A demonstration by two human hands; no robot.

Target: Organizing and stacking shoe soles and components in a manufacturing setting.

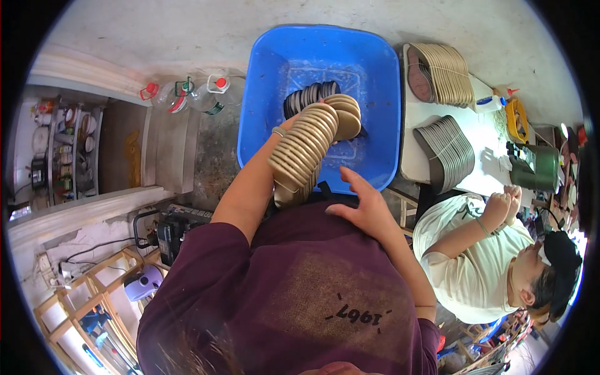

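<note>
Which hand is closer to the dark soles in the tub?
Left: the left hand, holding tan soles, is close to the dark soles; the right hand is farther back, by the tub's near rim.

The bare left forearm (245, 187) extends forward and inward; the bare left hand (289, 124) is mostly hidden, its grip unclear; the bare right hand (369, 209) hovers unclenched, thumb (342, 211) and fingers (357, 182) spread, right elbow (427, 307) bent

Location type: workshop. Indicators: stacked soles (304, 142), a blue bin (380, 81), further bundles (446, 75) on a white surface (484, 147), a wooden rack (60, 330).
</note>
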